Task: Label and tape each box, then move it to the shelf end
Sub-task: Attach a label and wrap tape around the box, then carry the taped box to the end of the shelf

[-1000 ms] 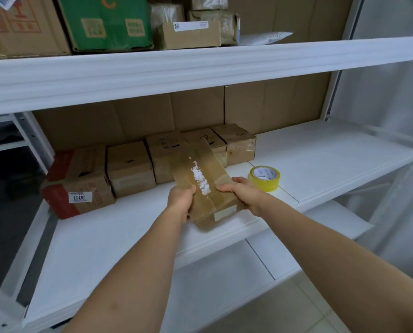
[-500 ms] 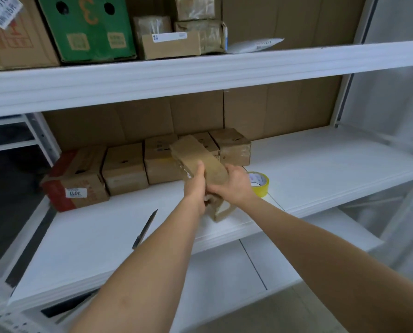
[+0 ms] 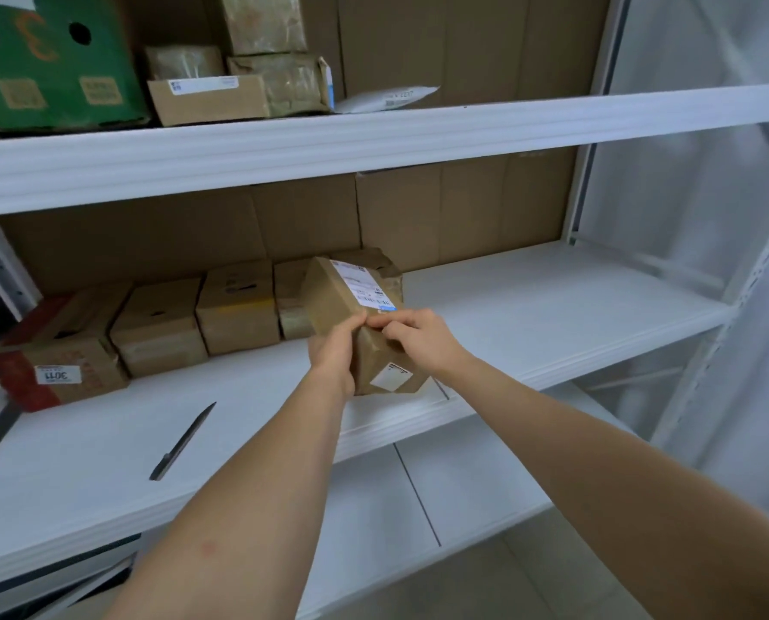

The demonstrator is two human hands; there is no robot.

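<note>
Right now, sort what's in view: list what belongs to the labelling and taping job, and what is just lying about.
Job:
- held box, white label on top
- left hand and right hand, both gripping it
- row of boxes at the back of the middle shelf

Lying about:
- knife
- green carton above
- white mailer

Both forearms extended forward, converging. Left hand (image 3: 332, 351) grip curled, thumb raised toward the right. Right hand (image 3: 414, 335) grip pinched, fingertips (image 3: 376, 322) meeting the left thumb.
</note>
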